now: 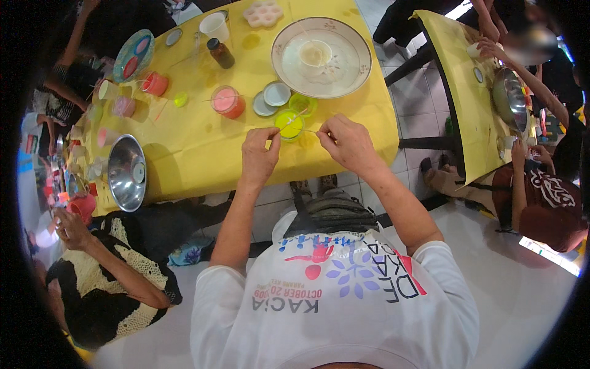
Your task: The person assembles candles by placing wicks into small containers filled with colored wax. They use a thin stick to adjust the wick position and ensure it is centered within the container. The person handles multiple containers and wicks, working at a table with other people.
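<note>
A person's left hand (259, 150) and right hand (345, 142) are pinching the two ends of a thin stick (294, 123), fingertips closed tight on it, holding it level over the near edge of a yellow table (203, 154). Just beyond the stick a small cup of yellow liquid (289, 125) is sitting, with a pink-filled cup (227, 101) further left and a large plate (321, 56) behind.

Over a yellow table (203, 154), left hand (259, 154) and right hand (344, 142) pinch a thin stick (294, 118) above a small yellow-green cup (289, 124), near a large plate (321, 57)
</note>
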`<state>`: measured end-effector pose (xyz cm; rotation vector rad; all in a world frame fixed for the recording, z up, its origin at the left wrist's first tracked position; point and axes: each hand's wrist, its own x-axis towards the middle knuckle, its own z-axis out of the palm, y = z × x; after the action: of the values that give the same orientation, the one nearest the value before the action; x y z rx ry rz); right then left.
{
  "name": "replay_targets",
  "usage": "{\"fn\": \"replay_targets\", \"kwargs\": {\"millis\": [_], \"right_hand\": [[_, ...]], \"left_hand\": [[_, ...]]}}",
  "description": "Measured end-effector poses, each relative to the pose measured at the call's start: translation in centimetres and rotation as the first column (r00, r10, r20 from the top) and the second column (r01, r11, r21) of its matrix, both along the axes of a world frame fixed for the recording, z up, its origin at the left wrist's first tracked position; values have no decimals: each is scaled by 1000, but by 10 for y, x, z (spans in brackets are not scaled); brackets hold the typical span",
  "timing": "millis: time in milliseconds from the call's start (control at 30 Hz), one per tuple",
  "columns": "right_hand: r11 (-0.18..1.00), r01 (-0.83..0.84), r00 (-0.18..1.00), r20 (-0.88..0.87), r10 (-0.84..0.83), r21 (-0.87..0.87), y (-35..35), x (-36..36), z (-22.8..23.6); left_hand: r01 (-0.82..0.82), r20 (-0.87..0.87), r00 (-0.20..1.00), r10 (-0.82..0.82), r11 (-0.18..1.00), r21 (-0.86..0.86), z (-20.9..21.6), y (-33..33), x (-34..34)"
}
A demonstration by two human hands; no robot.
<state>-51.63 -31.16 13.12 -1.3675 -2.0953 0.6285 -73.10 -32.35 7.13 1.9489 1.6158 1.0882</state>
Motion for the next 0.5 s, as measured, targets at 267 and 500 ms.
{"fn": "replay_targets", "kwargs": {"millis": [267, 500], "right_hand": [[999, 12, 1000, 0, -12, 39, 1, -1, 5], [997, -2, 1000, 21, 0, 73, -1, -4, 8]], "left_hand": [[-29, 66, 997, 29, 1000, 1, -1, -5, 2], [-20, 71, 997, 23, 999, -32, 1, -5, 3]]}}
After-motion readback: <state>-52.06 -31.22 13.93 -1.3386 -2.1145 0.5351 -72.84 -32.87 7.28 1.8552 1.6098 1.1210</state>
